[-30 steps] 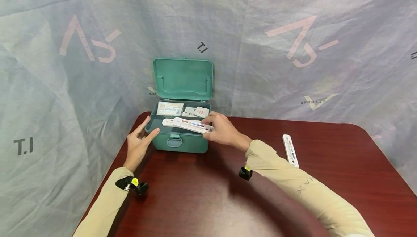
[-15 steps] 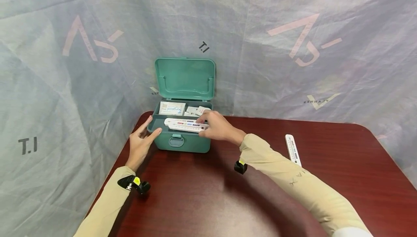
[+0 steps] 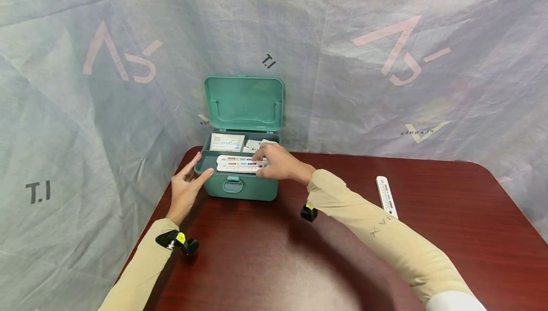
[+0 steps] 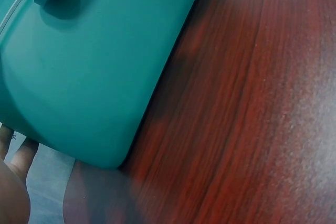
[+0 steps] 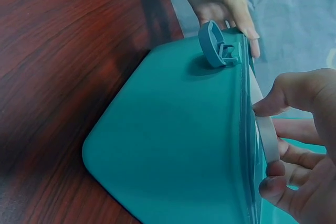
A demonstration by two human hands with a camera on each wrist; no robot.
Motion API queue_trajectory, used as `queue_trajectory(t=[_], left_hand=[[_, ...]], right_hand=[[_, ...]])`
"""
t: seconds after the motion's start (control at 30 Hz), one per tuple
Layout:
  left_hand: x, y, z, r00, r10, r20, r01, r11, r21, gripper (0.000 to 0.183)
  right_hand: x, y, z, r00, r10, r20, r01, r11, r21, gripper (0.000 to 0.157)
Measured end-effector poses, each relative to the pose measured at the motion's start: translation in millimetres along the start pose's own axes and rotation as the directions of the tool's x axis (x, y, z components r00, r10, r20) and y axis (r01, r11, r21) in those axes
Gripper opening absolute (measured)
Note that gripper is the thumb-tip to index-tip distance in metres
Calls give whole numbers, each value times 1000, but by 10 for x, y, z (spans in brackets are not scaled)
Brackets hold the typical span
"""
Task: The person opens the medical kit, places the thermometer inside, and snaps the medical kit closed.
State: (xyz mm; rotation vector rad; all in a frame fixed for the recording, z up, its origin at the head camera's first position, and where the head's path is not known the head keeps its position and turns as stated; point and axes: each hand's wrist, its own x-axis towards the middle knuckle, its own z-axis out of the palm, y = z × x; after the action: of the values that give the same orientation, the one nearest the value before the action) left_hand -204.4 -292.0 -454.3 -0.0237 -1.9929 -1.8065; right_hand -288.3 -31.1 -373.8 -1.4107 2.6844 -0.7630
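A green first-aid box (image 3: 257, 189) stands on the table with its lid raised. My left hand (image 3: 183, 191) holds the box's front left corner, thumb over the rim and fingers along the outside. Between the thumb and fingers of my right hand (image 3: 279, 161) is the right end of a white wall thermometer (image 3: 235, 167), lying level over the front compartment. In the right wrist view this thermometer (image 5: 269, 140) shows edge-on, low at the box's rim. Just behind it lies a second white thermometer (image 3: 225, 158), partly covered by the first and by my fingers.
Behind a divider, the box's rear compartments contain a packet marked Surgical (image 3: 227, 142) and small white packets (image 3: 252, 146). Another white thermometer (image 3: 387, 197) lies on the red-brown table (image 3: 257, 254) to the right. Grey cloth (image 3: 325, 63) hangs behind the table.
My right hand has moved left and lowered the thermometer from a slant to lie parallel with the one behind it. My left hand has stayed at the box corner.
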Motion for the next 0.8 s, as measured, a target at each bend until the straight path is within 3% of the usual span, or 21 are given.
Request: queue_trajectory(t=[0.33, 0.8], left_hand=[[-18, -4, 10, 1000, 5, 12, -5, 1000, -9, 64], [-37, -4, 13, 1000, -11, 9, 11, 1000, 1, 61]], right_hand=[[78, 2, 40, 997, 52, 60, -52, 999, -1, 33], [134, 60, 108, 990, 55, 128, -68, 993, 99, 23]])
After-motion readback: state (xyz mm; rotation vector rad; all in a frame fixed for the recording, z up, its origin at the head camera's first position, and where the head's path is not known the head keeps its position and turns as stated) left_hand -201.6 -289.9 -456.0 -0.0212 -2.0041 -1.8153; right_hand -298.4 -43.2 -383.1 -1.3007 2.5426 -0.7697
